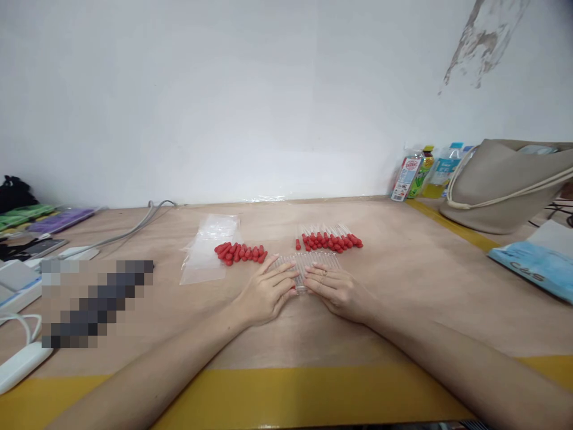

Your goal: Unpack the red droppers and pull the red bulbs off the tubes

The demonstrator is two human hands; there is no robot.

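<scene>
My left hand (271,292) has its fingers bent over a spread of clear glass dropper tubes (302,263). A sliver of a red rubber bulb shows at its thumb tip; most of that bulb is hidden. Facing it, my right hand (338,289) is closed at the fingertips on the near end of the tubes, seemingly gripping a glass tube; a ring shows on one finger. Loose red rubber bulbs (242,253) lie in a heap behind my left hand. Behind my right hand rests a row of droppers (331,240), red bulbs toward me and glass stems pointing away.
Clear plastic bags (212,242) lie left of the loose bulbs. A white power strip (27,289) and grey cable (129,230) are at the left. At the right stand a drink carton (406,178), bottles (441,176), a beige bag (505,191) and a blue packet (532,266).
</scene>
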